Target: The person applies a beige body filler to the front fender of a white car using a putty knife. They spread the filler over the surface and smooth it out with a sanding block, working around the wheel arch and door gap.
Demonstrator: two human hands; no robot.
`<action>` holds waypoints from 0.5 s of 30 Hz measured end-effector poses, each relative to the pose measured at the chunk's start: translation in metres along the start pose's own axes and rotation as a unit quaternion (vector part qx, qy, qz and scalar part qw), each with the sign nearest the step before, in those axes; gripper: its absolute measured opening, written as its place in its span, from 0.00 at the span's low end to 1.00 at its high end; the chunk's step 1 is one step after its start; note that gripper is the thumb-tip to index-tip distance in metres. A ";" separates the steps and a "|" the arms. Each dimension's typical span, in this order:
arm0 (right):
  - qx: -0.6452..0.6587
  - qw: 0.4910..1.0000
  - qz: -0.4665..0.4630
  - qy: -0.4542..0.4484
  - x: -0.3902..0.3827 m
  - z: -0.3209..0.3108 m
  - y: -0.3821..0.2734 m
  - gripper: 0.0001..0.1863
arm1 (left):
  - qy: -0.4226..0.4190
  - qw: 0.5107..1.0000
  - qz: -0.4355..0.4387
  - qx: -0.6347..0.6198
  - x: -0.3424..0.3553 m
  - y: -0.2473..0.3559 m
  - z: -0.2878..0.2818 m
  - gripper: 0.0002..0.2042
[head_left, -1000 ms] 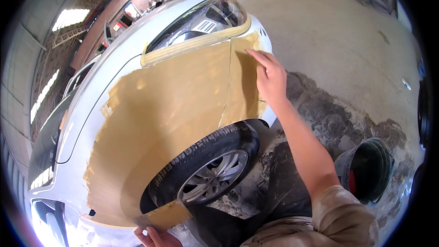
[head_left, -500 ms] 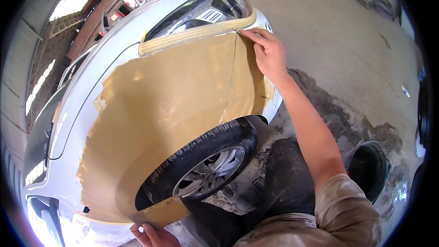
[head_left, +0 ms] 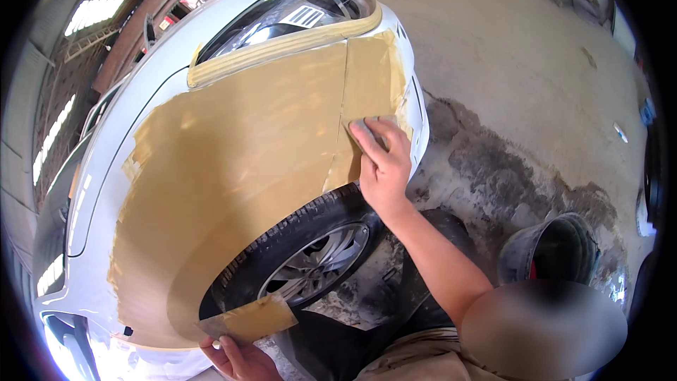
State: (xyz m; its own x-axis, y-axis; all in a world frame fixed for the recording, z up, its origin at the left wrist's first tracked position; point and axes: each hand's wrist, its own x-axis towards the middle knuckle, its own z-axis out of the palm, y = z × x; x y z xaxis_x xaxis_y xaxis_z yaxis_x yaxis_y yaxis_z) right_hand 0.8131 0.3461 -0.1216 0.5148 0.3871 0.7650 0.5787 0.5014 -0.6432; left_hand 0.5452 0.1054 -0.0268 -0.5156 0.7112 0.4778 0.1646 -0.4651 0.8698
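My right hand (head_left: 384, 162) presses a small greyish flat piece (head_left: 358, 127) against the tan-coated rear side panel (head_left: 233, 134) of a white car. It is right of the thin panel seam and above the wheel arch; the fingers partly cover the piece, so its kind is unclear. Low at the left, my left hand (head_left: 243, 361) pinches a flat, see-through-edged sheet (head_left: 257, 319) bearing a tan layer. This sheet is held in front of the wheel's lower left side. The tan coating has ragged edges over the white paint.
Yellowish masking tape (head_left: 282, 46) borders the headlight-like lamp (head_left: 303, 14). Below the arch is a black tyre (head_left: 282, 240) with a silver rim (head_left: 317, 261). A dark bucket (head_left: 550, 247) stands on the stained floor to the right, near my arm.
My right hand has come down along the panel from beside the lamp's taped lower corner to just above the wheel arch. My left hand still holds the sheet. The view has shifted slightly.
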 end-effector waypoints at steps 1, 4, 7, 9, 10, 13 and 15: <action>0.000 1.000 0.002 -0.002 -0.005 -0.003 -0.004 0.29 | -0.003 1.000 0.003 0.001 -0.001 0.000 0.002 0.09; 0.000 0.999 0.003 -0.042 -0.015 -0.016 -0.012 0.27 | 0.001 1.000 0.016 0.004 -0.002 0.005 0.011 0.09; 0.042 0.992 -0.019 -0.121 -0.004 -0.042 -0.001 0.24 | 0.019 0.997 0.033 0.060 -0.007 0.010 0.008 0.09; 0.045 0.991 -0.075 -0.102 0.020 -0.051 0.021 0.23 | 0.032 0.996 0.034 0.071 -0.008 0.015 0.008 0.09; 0.023 0.991 -0.103 -0.082 0.041 -0.059 0.027 0.23 | 0.037 0.997 0.029 0.056 -0.010 0.021 0.010 0.09; 0.025 0.992 -0.092 -0.078 0.090 -0.053 0.080 0.23 | 0.038 0.999 0.013 0.024 -0.015 0.025 0.013 0.10; 0.030 0.990 -0.104 -0.093 0.116 -0.043 0.106 0.23 | 0.040 0.999 0.015 0.024 -0.015 0.024 0.009 0.11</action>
State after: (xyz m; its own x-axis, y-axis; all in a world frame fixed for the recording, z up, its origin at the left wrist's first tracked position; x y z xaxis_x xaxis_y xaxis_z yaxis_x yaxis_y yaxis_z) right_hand 0.9614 0.4104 -0.1021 0.2598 0.4047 0.8767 0.6176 0.6283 -0.4731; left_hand 0.5643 0.0884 -0.0123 -0.5755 0.6516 0.4941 0.2202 -0.4584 0.8610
